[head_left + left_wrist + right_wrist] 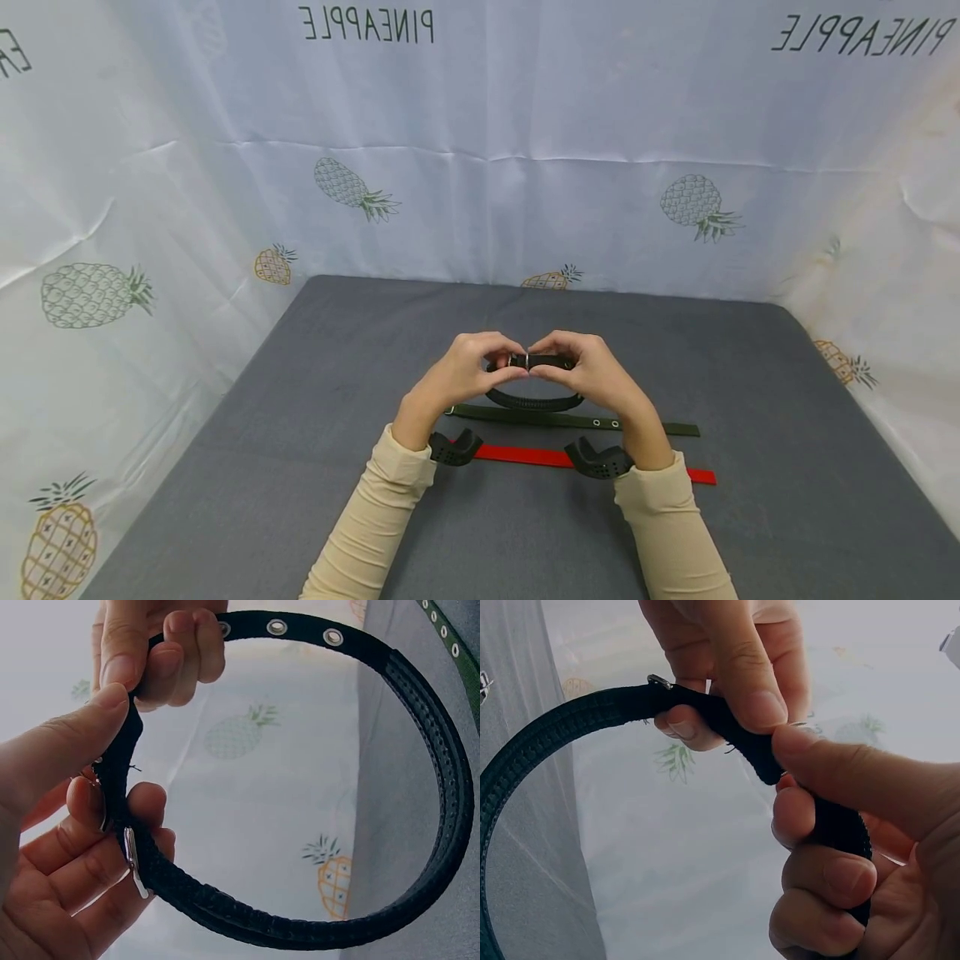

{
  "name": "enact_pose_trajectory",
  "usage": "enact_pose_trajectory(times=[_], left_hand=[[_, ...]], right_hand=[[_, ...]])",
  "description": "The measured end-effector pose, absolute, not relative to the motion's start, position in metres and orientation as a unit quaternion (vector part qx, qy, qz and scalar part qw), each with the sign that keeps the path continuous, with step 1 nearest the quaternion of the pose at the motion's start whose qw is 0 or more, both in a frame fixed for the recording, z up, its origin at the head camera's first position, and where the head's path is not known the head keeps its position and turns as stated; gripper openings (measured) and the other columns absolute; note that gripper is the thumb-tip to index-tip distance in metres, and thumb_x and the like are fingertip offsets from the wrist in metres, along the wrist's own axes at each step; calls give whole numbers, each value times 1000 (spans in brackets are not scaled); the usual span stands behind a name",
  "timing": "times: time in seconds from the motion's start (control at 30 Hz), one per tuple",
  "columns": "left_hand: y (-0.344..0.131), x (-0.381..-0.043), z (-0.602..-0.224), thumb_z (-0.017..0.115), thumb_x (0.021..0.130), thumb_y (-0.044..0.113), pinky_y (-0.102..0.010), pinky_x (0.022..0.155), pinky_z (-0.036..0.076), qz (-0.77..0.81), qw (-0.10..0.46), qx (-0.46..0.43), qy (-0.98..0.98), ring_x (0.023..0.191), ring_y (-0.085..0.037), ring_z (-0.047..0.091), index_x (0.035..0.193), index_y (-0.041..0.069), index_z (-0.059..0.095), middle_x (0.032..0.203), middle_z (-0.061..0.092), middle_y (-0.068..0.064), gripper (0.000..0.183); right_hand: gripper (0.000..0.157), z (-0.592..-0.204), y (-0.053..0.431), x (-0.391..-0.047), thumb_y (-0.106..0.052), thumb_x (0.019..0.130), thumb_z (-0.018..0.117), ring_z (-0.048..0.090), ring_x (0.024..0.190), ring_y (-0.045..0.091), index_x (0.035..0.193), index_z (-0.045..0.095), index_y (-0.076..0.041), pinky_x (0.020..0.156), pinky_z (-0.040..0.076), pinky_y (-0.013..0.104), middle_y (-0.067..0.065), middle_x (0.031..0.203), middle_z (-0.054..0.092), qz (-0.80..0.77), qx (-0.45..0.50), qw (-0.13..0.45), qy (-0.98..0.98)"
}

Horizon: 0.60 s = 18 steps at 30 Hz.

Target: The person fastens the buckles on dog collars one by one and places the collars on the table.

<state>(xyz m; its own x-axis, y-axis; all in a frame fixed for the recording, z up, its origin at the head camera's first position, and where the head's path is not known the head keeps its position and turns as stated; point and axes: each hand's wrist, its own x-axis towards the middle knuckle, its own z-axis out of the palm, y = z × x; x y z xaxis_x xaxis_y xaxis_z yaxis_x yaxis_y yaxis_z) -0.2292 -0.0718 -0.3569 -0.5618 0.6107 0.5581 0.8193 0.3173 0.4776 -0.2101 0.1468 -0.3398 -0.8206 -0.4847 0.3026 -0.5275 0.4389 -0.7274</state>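
In the middle of the head view, the left hand [461, 367] and the right hand [600, 379] hold up a black strap with a padded, stitched section [536, 403], bent into a loop. The left grip pinches the strap near its silver metal buckle [136, 862], at the lower left of the left wrist view. The right grip is curled round the strap, at the lower right of the right wrist view. Silver-rimmed eyelets [277, 627] dot the strap at the top of the left wrist view. Below the hands in the head view, a flat dark green strap [540, 418] and, lower, a flat red strap [525, 455] lie on the grey table [300, 500].
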Motion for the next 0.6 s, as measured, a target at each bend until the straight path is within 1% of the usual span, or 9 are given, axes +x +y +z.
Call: enact_pose_trajectory(times=[0.1,0.2,0.3,0.4,0.5,0.6], left_hand=[[-73,-228,-355,76,82,13,-20,67,52,-379,136,-434,-806,66,-10,54,100,1,71,76,64,-7,21],[-75,-227,-353,76,82,12,-20,67,52,-386,134,-418,-811,66,-9,54,99,3,71,75,64,-6,20],[-77,-226,-351,76,81,12,-20,66,52,-394,128,-405,-815,66,-8,54,97,3,71,75,63,-6,19],[-78,-226,-350,76,81,12,-23,67,53,-401,118,-400,-816,67,-9,55,97,3,71,76,63,-7,19],[-78,-226,-350,76,81,12,-28,70,55,-407,109,-399,-815,69,-10,56,99,3,71,77,63,-7,21],[-77,-226,-352,78,79,10,-29,73,57,-413,105,-399,-812,71,-12,59,101,2,70,77,61,-8,24]], right_hand=[[25,-340,147,-211,-7,85,71,53,66,1,109,67,0,60,44,20,15,89,68,440,300,20,-846],[26,-341,149,-213,-5,86,70,55,68,2,111,64,1,62,46,21,15,88,66,458,304,9,-835],[22,-343,152,-215,-1,87,68,55,68,2,107,61,2,62,46,21,16,86,63,479,309,-3,-822],[17,-343,154,-216,0,87,67,56,68,2,102,60,3,62,46,21,17,86,63,489,312,-11,-814],[14,-344,154,-216,0,87,67,58,68,1,100,61,2,62,47,21,18,88,64,489,312,-9,-815],[14,-343,153,-216,0,87,67,59,70,-1,100,61,3,63,49,21,20,90,65,487,307,-3,-818]])
